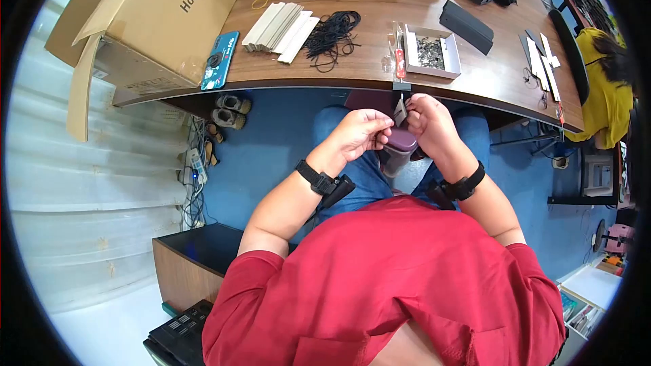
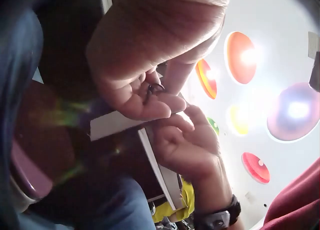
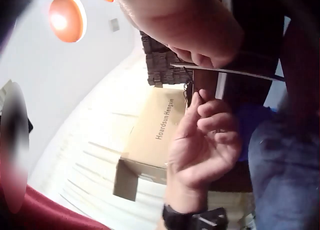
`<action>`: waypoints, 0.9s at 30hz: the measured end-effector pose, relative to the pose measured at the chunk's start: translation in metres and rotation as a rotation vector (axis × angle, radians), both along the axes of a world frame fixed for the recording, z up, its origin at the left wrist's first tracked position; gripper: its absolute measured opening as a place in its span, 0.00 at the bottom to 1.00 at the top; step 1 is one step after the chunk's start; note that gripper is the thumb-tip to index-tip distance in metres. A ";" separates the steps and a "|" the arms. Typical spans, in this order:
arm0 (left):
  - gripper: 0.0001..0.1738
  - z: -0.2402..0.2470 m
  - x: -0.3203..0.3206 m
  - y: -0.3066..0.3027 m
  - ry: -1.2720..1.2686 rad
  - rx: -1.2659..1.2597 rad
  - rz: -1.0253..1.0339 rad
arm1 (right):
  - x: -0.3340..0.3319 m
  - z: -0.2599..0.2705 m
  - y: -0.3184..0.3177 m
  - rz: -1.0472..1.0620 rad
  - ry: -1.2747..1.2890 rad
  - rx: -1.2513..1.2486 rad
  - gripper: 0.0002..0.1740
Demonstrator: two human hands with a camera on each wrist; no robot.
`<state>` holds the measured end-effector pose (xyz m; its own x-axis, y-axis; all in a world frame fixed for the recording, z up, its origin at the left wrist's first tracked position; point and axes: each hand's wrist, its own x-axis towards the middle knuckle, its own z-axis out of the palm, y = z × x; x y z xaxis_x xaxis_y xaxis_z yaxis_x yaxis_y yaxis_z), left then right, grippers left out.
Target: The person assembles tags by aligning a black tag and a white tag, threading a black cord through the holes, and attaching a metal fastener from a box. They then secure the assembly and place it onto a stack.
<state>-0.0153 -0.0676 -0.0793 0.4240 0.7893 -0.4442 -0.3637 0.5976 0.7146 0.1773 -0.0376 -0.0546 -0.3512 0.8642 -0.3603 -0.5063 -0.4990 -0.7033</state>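
Over the lap, just below the table's front edge, both hands meet close together. The left hand (image 1: 359,134) pinches a thin black cord (image 2: 156,87), whose small loop shows between thumb and fingers in the left wrist view. The right hand (image 1: 432,125) grips a flat pale strip (image 1: 401,110) with curled fingers. Seen from the right wrist, that strip (image 3: 240,73) is nearly edge-on and sticks out past the fingers. The left fingertips are right beside the strip, and the right fingertips are partly hidden there.
On the table (image 1: 380,20) lie a stack of pale strips (image 1: 274,27), a pile of black cords (image 1: 332,34), and a white box (image 1: 453,61) of small dark metal pieces. A black case (image 1: 466,26) lies behind. A large carton (image 1: 156,27) stands left; a purple-lidded bin (image 1: 400,141) is between the knees.
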 end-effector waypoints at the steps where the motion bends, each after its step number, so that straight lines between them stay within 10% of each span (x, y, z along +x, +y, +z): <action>1: 0.06 0.000 0.000 0.000 0.012 0.022 -0.001 | 0.003 -0.002 0.002 0.013 0.110 -0.070 0.06; 10: 0.08 -0.001 0.001 -0.007 0.455 0.421 0.079 | 0.022 -0.008 -0.006 0.009 0.345 -0.360 0.06; 27: 0.07 0.026 0.002 -0.005 0.394 0.301 -0.046 | 0.030 -0.019 -0.008 0.240 0.638 -0.315 0.07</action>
